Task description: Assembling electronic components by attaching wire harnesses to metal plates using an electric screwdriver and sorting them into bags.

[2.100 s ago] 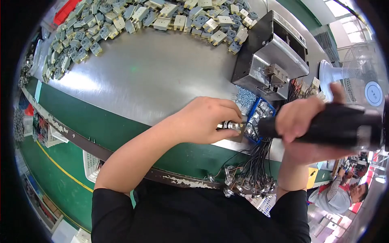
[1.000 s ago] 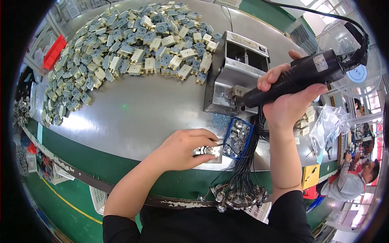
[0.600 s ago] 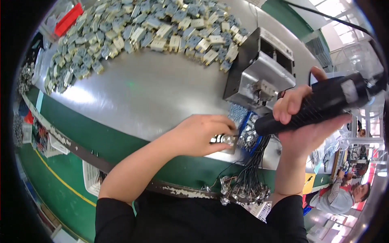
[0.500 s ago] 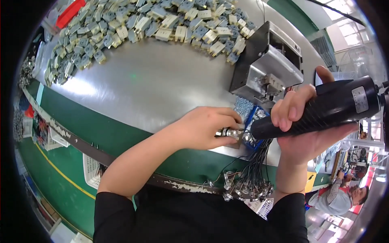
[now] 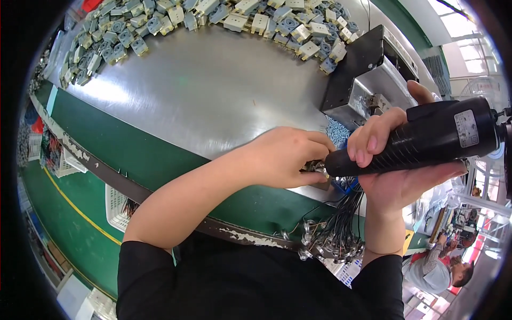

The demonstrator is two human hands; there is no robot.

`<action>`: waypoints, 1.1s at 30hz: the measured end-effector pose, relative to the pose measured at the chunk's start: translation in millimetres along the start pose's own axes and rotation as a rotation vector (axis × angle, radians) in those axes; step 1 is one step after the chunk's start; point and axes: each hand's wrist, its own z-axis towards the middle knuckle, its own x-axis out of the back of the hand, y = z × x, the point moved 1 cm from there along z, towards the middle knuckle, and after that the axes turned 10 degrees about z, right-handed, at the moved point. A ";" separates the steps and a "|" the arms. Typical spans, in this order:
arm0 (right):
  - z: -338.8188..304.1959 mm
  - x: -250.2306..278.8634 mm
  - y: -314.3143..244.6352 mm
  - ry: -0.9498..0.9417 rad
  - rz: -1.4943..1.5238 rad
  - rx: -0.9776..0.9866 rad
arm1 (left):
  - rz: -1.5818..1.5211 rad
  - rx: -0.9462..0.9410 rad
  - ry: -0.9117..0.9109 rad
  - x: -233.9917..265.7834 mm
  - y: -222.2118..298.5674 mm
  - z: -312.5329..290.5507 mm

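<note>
A black electric screwdriver [image 5: 434, 133] lies across my right hand [image 5: 392, 189], whose fingers wrap round its barrel. The narrow end of the tool points left, toward my left hand [image 5: 288, 157]. Between the thumb and fingers of that hand is a small shiny metal part [image 5: 321, 167], mostly hidden; the screwdriver's tip meets it or is right beside it. Below the tool, a bundle of black wires [image 5: 344, 216] with round metal fittings [image 5: 325, 246] hangs at the table's front edge. A blue tray [image 5: 346, 186] shows partly beneath my right hand.
Grey and cream plastic blocks [image 5: 234, 22] are heaped along the far side of the metal table [image 5: 202, 90]. A metal box-like device [image 5: 354, 80] stands at the right, near small screws [image 5: 338, 130]. Lower left is a white basket [image 5: 114, 210]; another person [image 5: 434, 269] sits far right.
The view has shifted, so the heap and device sit farther up and right. My left hand and the screwdriver tip have drawn closer together, covering more of the metal part.
</note>
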 end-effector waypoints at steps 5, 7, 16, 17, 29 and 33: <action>4.3 4.7 4.0 -0.034 -0.017 0.013 | -0.009 -0.020 0.036 -3.7 -1.3 0.6; 4.4 4.3 3.4 -0.037 -0.001 0.002 | -0.007 -0.017 0.030 -2.9 -1.0 0.7; -5.9 3.0 4.4 -0.079 0.059 0.018 | -0.026 0.016 0.034 -4.7 -0.9 -0.1; -7.3 1.3 4.1 -0.049 0.032 0.003 | -0.026 0.014 0.026 -5.4 -2.0 -0.1; -8.7 11.7 17.9 -0.325 0.138 0.165 | 0.004 0.012 0.033 -3.3 -1.2 -1.1; -9.7 12.6 18.5 -0.350 0.126 0.182 | -0.005 0.016 0.031 -3.8 -0.4 -0.3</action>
